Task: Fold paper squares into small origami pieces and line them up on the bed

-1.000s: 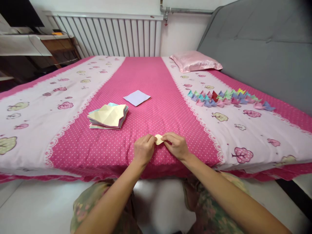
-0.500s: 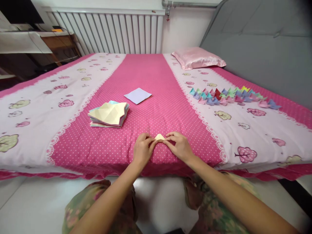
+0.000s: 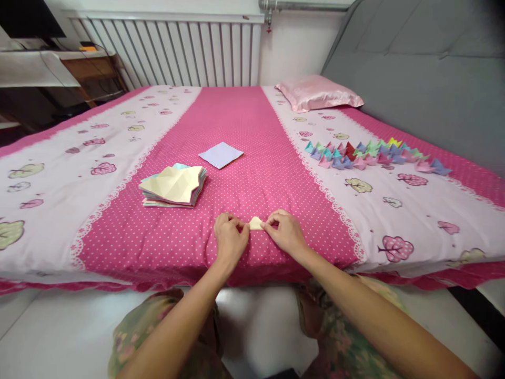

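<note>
A small piece of pale yellow folded paper (image 3: 256,223) is held low over the near edge of the bed, between my two hands. My left hand (image 3: 231,235) pinches its left end between thumb and fingers. At the right end my right hand (image 3: 284,230) pinches it the same way. The paper shows a straight lower edge and a raised, rounded middle; its ends are covered by my fingertips. To the left lies a stack of creased, coloured paper sheets (image 3: 173,184), a pale yellow one on top. Behind it a lilac paper square (image 3: 221,155) lies flat.
Several small folded paper boats (image 3: 369,155) in many colours stand in rows on the right of the bed. A pink pillow (image 3: 317,93) is at the far right, by the grey headboard (image 3: 414,68). A white radiator (image 3: 169,50) lines the wall behind the pink bedspread (image 3: 232,113).
The yellow paper showed a pointed top and a curved lower edge; now its top looks rounded and its lower edge straight. Both hands keep hold of its ends. The view has shifted slightly.
</note>
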### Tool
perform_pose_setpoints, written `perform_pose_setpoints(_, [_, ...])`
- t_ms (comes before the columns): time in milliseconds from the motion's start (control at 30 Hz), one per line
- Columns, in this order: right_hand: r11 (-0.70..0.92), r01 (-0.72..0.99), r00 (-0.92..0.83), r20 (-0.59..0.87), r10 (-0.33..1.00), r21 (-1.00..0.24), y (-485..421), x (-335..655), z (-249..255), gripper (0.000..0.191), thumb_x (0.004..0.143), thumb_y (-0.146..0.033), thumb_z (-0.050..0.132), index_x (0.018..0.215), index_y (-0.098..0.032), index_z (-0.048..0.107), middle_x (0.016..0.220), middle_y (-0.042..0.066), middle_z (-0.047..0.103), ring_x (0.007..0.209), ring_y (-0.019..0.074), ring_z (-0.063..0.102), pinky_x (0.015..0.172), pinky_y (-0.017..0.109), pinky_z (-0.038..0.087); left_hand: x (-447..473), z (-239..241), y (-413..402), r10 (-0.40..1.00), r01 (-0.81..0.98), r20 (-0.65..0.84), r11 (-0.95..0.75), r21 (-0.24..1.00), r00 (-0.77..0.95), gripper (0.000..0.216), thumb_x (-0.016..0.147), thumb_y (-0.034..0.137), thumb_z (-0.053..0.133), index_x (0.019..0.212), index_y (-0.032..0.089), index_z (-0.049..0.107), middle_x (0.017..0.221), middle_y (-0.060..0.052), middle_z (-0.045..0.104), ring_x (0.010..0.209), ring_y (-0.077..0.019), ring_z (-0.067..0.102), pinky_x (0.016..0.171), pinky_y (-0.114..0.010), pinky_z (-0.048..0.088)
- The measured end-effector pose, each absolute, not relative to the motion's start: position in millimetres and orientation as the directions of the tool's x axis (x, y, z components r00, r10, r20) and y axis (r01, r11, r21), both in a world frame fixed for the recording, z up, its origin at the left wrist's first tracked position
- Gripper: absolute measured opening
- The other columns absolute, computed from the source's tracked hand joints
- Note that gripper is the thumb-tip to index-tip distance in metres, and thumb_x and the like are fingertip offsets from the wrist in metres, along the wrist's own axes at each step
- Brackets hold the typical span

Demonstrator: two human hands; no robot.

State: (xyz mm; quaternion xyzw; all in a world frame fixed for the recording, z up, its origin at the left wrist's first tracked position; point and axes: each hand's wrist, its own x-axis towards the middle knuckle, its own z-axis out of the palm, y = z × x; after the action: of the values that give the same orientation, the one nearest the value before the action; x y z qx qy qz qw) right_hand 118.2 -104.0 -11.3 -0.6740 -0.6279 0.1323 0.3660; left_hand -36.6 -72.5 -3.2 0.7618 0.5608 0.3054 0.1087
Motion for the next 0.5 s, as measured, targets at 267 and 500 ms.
perform_pose_setpoints(267, [0.007, 0.78, 0.206, 0.267, 0.942, -0.625, -104.9, 114.6, -9.6, 0.016, 0.07, -0.027, 0.061, 0.057, -0.019, 0.057, 0.07, 0.004, 0.058, 0.067, 0.0161, 0.054, 0.065, 0.029, 0.041, -37.6, -3.3, -70.6, 0.922, 0.816, 0.337, -0.339, 0.468, 0.19, 0.015, 0.07, 0.028, 0.059, 0.06, 0.017, 0.063, 0.076, -0.006, 0.055, 0.082, -0.0207, 0.05, 0.079, -0.036, 0.039])
perform_pose_setpoints(500, [0.041, 0.758, 0.168, 0.256, 0.952, -0.651, -105.5, 114.8, -7.4, 0.009, 0.07, -0.019, 0.057, 0.073, -0.02, 0.066, 0.074, 0.003, 0.062, 0.066, 0.0156, 0.055, 0.065, 0.028, 0.043, -39.6, 3.6, -79.2, 0.875, 0.854, 0.384, -0.421, 0.307, 0.294, 0.015, 0.076, 0.029, 0.055, 0.076, 0.024, 0.069, 0.078, -0.005, 0.057, 0.082, -0.0222, 0.047, 0.074, -0.037, 0.035])
